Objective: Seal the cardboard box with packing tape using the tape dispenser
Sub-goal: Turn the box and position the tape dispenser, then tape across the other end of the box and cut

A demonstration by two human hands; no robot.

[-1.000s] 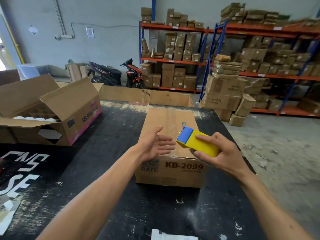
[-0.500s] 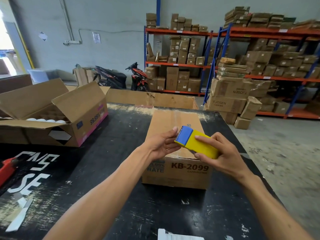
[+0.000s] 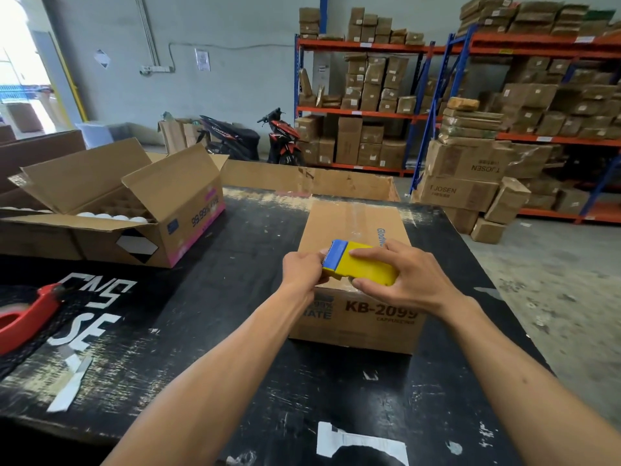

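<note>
A closed cardboard box (image 3: 353, 223) marked KB-2099 lies on the black table, with clear tape shining along its top seam. Just above its near end I hold a yellow tape dispenser (image 3: 361, 269) with a blue blade end. My right hand (image 3: 400, 280) grips the dispenser's body from the right. My left hand (image 3: 302, 269) is closed at the blue blade end, fingers pinched there; the tape end itself is hidden by my fingers.
An open cardboard box (image 3: 161, 210) holding white round items stands at the left. A red tape dispenser (image 3: 27, 317) lies at the table's left edge. Torn paper scraps (image 3: 363, 445) stick to the black table (image 3: 201, 331). Shelves of cartons and two motorbikes stand beyond.
My left hand moved right from open beside the dispenser to closed at its blue end. My right hand kept hold of the dispenser. The view shifted left, showing the red dispenser.
</note>
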